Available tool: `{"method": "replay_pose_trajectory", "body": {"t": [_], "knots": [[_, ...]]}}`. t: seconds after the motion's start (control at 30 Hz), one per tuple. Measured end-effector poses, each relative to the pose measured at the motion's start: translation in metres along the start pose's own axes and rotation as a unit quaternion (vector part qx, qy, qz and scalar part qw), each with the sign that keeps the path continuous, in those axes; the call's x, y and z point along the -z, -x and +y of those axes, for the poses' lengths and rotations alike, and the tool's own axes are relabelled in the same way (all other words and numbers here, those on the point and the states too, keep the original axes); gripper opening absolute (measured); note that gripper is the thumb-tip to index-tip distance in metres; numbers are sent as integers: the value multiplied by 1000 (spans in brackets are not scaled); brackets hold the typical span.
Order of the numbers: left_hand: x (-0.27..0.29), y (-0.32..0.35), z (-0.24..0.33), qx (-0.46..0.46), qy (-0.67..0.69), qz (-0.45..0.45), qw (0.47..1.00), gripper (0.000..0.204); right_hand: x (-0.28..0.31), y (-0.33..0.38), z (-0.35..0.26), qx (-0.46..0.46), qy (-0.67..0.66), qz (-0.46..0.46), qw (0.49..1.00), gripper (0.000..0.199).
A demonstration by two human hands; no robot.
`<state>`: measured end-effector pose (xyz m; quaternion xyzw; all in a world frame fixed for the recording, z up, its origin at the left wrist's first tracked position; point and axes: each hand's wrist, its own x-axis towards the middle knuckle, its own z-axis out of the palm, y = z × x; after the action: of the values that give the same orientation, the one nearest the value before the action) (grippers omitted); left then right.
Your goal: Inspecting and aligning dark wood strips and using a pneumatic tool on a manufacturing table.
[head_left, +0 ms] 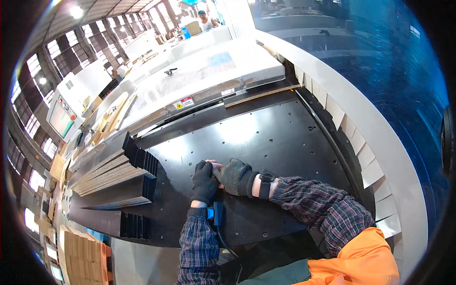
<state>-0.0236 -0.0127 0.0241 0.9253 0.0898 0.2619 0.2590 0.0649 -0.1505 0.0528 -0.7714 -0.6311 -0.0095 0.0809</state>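
My left hand (205,183) wears a black glove and rests on the black perforated machine table (266,142). Its fingers curl over the fingertips of my right hand (232,176), which wears a grey dotted glove and a dark wrist strap. The two hands touch at the table's middle, and a bit of bare finger shows where they meet. Under my left wrist lies a small blue device (216,213) with a dark cable running toward me. Both forearms are in plaid sleeves.
Stacks of black-edged brown card sheets (118,175) lie fanned at the table's left, with a smaller stack (132,225) below. Behind stands the grey cutting machine housing (209,76) and a control panel (61,116). White card pieces (365,156) line the curved right rim. A person stands far back.
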Motion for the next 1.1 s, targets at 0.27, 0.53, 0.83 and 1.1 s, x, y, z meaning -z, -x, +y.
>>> {"method": "replay_pose_trajectory", "body": {"t": [0.27, 0.53, 0.83, 1.1], "knots": [[3, -2, 5, -2, 20, -3, 1000, 17, 10, -3, 1, -3, -20, -59, 998, 49], [1, -2, 2, 2, 2, -1, 1000, 14, 1, -2, 1, -2, -16, 5, 1000, 44], [1, -1, 1, 13, -2, -8, 1000, 14, 0, -3, 2, 1, -18, -14, 1000, 44], [0, -1, 0, 2, -3, 0, 1000, 14, 1, -3, 1, 1, -16, -21, 1000, 45]]}}
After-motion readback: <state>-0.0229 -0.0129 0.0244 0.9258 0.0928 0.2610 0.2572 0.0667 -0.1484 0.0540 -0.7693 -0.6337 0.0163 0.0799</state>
